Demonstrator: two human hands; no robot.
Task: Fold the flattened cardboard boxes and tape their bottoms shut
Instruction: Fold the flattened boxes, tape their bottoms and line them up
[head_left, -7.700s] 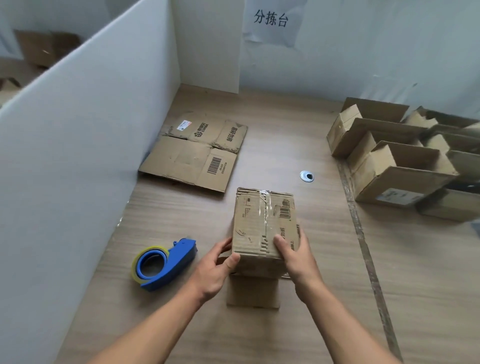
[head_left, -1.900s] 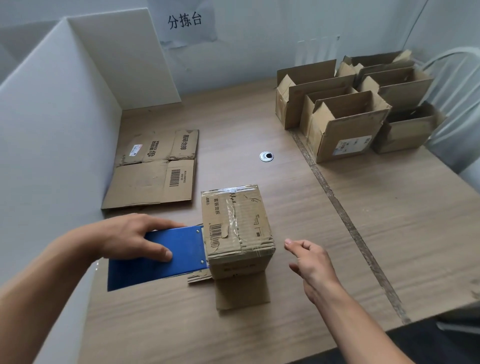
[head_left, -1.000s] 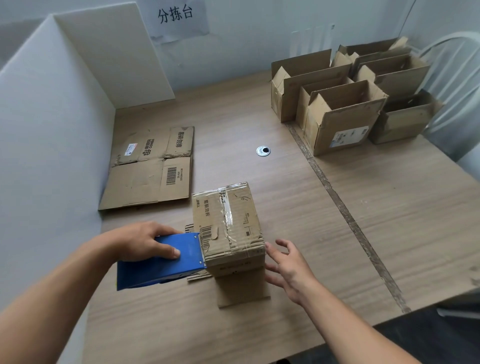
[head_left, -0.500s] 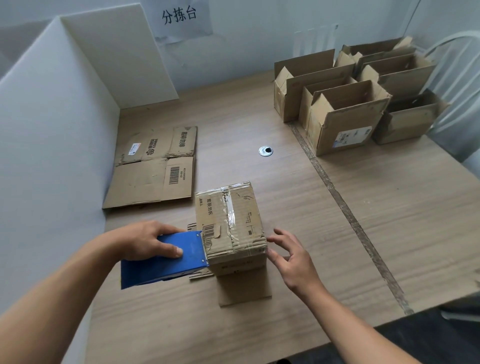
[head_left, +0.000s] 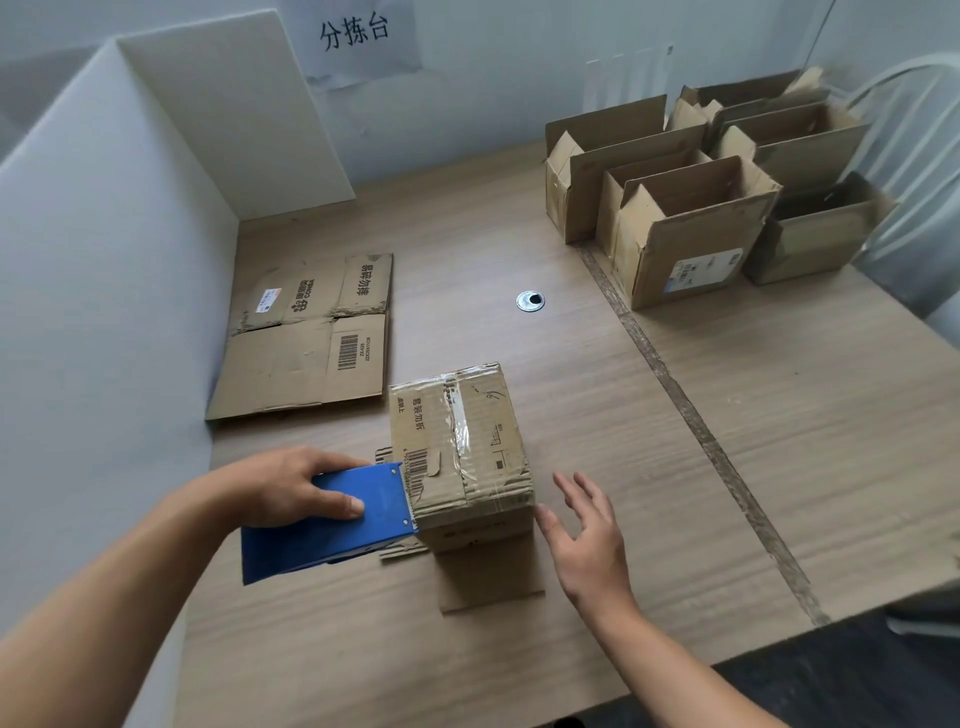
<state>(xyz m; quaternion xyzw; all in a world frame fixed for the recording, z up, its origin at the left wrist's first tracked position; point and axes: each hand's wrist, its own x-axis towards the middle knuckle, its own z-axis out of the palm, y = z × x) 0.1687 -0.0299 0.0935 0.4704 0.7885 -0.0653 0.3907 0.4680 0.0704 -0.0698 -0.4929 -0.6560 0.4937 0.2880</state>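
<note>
A folded cardboard box (head_left: 462, 447) stands upside down on the wooden table (head_left: 675, 467), its closed bottom facing up with clear tape along the seam. My left hand (head_left: 291, 486) grips a blue tape dispenser (head_left: 332, 519) whose front edge is against the box's near left corner. My right hand (head_left: 584, 535) is spread with straight fingers just right of the box, its thumb at the box's near right corner. A flattened cardboard box (head_left: 311, 332) lies at the left by the white partition.
Several folded open boxes (head_left: 696, 228) stand in rows at the back right. A round metal grommet (head_left: 530, 301) is set in the tabletop. White partition walls (head_left: 104, 260) close the left and back. A white chair (head_left: 914, 156) stands at the far right.
Since 7.7 s ago my left hand has picked up the dispenser and brought it to the box. My right hand has moved in beside the box's right side.
</note>
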